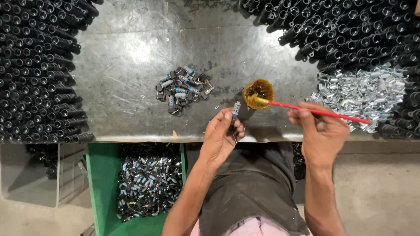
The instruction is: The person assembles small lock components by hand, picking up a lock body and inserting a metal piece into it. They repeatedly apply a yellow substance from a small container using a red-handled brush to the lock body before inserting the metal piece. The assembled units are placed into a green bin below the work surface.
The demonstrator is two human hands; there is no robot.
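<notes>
Brush [319, 112] pinched by right hand [321, 133] | left hand [223, 135] grips small cylinder [236, 108]

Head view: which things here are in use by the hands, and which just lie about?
In use: left hand holding small grey metal cylinder part; right hand holding red-handled brush; round amber grease pot.

Lying about: stacked black tubes; silver metal clips pile; small heap of parts; green bin.

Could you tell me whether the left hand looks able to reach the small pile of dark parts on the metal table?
Probably yes: the left hand holds a small part, but bare table lies between it and the pile.
</notes>
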